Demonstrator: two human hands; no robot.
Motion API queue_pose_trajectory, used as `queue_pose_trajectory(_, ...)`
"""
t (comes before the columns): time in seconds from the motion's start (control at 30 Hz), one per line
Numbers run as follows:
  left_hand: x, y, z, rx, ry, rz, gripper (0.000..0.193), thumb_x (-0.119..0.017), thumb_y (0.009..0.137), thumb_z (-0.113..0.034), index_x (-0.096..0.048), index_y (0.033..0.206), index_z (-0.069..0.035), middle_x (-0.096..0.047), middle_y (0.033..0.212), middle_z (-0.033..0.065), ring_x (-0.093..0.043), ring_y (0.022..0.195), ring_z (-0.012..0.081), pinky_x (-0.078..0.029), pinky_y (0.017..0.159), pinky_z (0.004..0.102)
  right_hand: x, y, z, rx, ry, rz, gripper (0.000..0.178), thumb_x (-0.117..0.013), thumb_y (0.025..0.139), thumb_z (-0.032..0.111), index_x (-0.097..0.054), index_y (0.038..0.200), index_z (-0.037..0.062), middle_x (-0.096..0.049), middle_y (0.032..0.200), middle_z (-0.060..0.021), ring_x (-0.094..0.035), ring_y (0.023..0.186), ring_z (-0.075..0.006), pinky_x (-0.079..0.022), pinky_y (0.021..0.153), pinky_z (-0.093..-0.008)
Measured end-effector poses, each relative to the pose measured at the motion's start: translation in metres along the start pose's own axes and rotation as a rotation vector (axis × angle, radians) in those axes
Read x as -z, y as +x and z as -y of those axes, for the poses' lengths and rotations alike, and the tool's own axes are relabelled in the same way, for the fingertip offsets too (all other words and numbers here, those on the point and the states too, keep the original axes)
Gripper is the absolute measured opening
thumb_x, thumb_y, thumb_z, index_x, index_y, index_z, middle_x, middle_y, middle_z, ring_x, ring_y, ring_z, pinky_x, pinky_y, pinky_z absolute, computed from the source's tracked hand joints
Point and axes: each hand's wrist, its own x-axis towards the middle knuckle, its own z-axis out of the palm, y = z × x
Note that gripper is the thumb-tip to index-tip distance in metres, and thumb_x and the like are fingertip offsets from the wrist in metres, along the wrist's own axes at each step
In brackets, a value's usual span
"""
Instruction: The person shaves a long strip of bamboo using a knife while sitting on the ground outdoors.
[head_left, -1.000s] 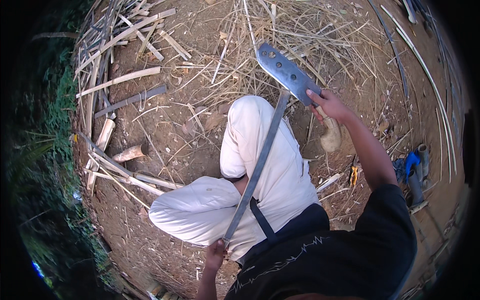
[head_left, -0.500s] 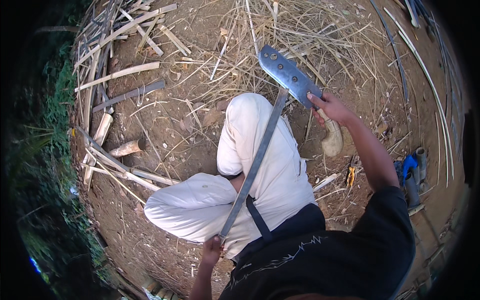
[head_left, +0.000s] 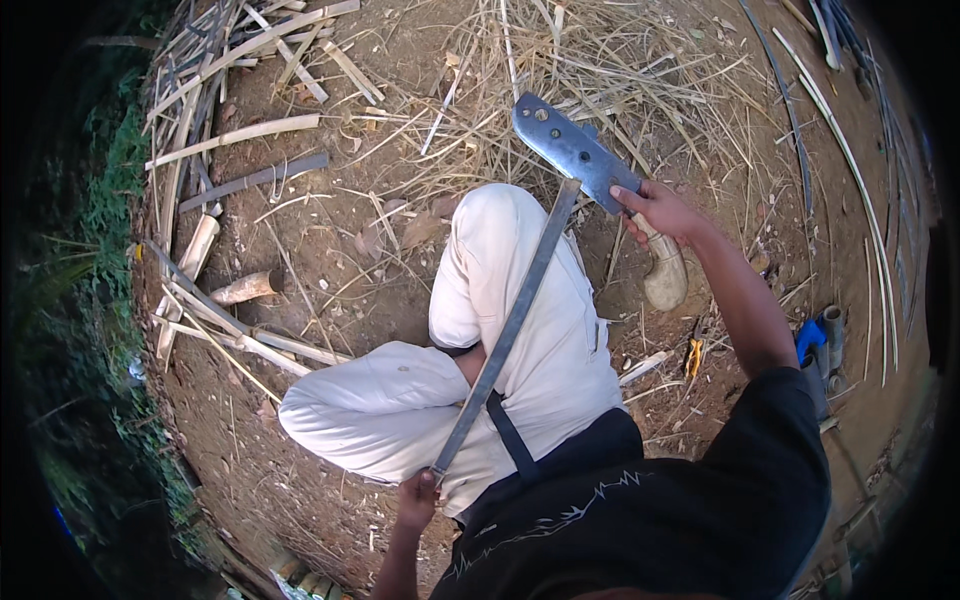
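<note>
- While the left hand (head_left: 417,497) pinches a long, flat grey strip (head_left: 505,335), this crosses pale trousers (head_left: 555,345) to the broad metal knife (head_left: 571,147)'s edge.
- Right hand (head_left: 660,212) wraps the knife's curved wooden handle (head_left: 665,280).
- Brown dirt (head_left: 390,315) separates legs and split wood (head_left: 235,137); straw (head_left: 645,97) tangles beyond the knife.

Strip (head_left: 520,302) across the lap (head_left: 560,345), cleaver (head_left: 570,147) at its far end, straw (head_left: 625,85) beyond, split bamboo (head_left: 237,136) left

Two hands (head_left: 662,212) (one pair), one knife (head_left: 598,176), one held strip (head_left: 508,328).
</note>
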Motion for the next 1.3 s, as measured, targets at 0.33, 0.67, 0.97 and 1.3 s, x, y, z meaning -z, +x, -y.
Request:
queue_pose_trajectory(0.33,-0.008,-0.001,-0.001,-0.013,0.013,-0.038,0.055,-0.043,0.103,-0.047,-0.059,0.075,-0.003,-0.056,0.058,0.0057,-0.058,0.056,0.0154,-0.044,0.053,0.0332,-0.010,-0.002,0.000,-0.008,-0.119,0.337,0.046,-0.064,0.094,0.046,-0.056,0.092,0.0010,-0.055,0.061,-0.0044,-0.053,0.045,-0.0130,-0.045,0.040,-0.0275)
queue_pose_trajectory(0.67,-0.018,-0.005,-0.023,-0.235,0.267,-0.176,0.040,-0.045,0.103,-0.032,-0.058,0.078,-0.004,-0.057,0.056,0.0142,-0.061,0.052,0.0371,-0.044,0.048,0.0444,-0.002,-0.011,0.010,0.009,0.020,-0.179,0.042,-0.064,0.094,0.042,-0.053,0.095,0.0017,-0.054,0.062,-0.0029,-0.052,0.044,-0.0118,-0.045,0.040,-0.0283)
queue_pose_trajectory(0.97,-0.022,-0.006,-0.014,-0.268,0.359,-0.226,0.033,-0.046,0.102,-0.027,-0.057,0.080,-0.005,-0.055,0.054,0.0164,-0.060,0.052,0.0415,-0.042,0.047,0.0483,0.002,-0.017,-0.006,0.016,-0.143,0.184,0.043,-0.063,0.095,0.042,-0.056,0.091,0.0005,-0.056,0.062,-0.0040,-0.053,0.045,-0.0131,-0.046,0.042,-0.0310)
queue_pose_trajectory(1.3,-0.011,-0.004,-0.014,-0.151,0.114,-0.072,0.042,-0.045,0.103,-0.036,-0.057,0.080,-0.003,-0.053,0.056,0.0064,-0.052,0.048,0.0213,-0.040,0.047,0.0356,-0.027,-0.036,-0.007,-0.017,-0.144,0.175,0.037,-0.062,0.097,0.036,-0.057,0.089,-0.0001,-0.056,0.063,-0.0037,-0.054,0.046,-0.0131,-0.046,0.044,-0.0296)
